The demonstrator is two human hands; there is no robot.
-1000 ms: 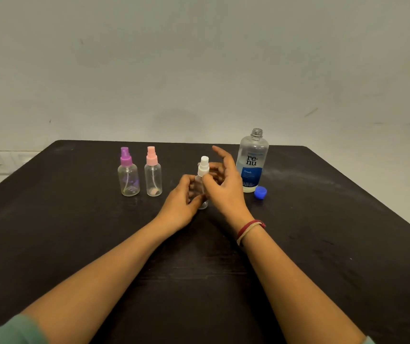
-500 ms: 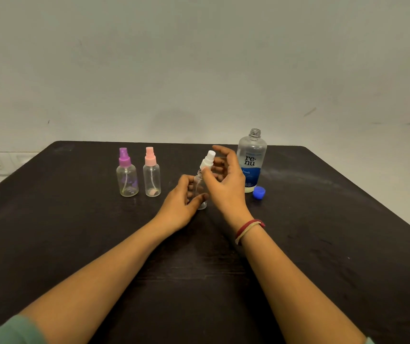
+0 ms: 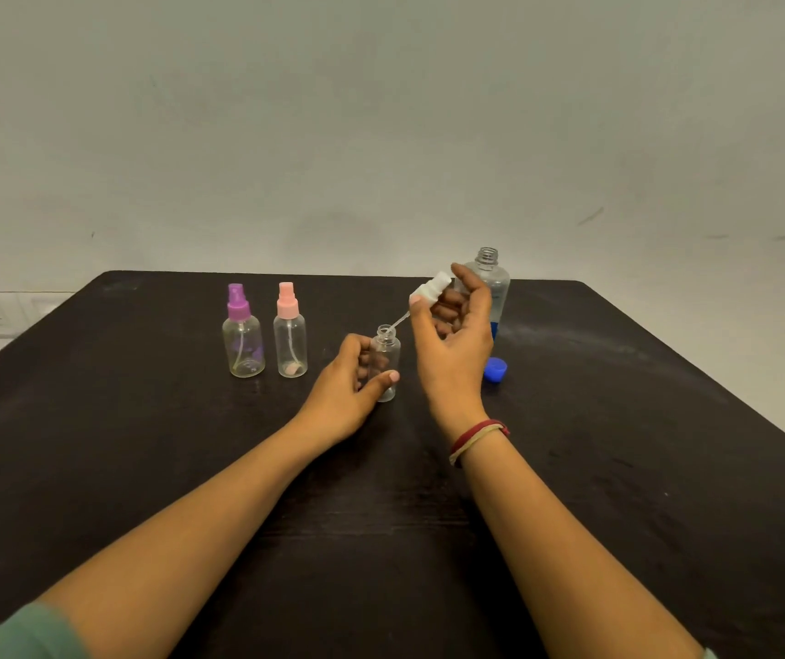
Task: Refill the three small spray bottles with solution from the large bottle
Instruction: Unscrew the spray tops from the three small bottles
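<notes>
The small clear bottle (image 3: 385, 361) is gripped upright by the left hand (image 3: 350, 390) while its white sprayer (image 3: 430, 288) is pinched, tilted, in the right hand (image 3: 452, 344).

Head-worn view, down onto table (image 3: 143, 468)

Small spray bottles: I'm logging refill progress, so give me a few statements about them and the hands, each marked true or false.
1. The white spray head is off its bottle, with its tube tip at the open neck. True.
2. The left hand holds the large bottle. False: its grip is on the small clear bottle; the large bottle stands untouched behind the right hand.
3. The purple-topped bottle and the pink-topped bottle have their spray heads on. True.
4. The blue cap is screwed onto the large bottle. False: it lies on the table and the bottle's neck is open.
</notes>
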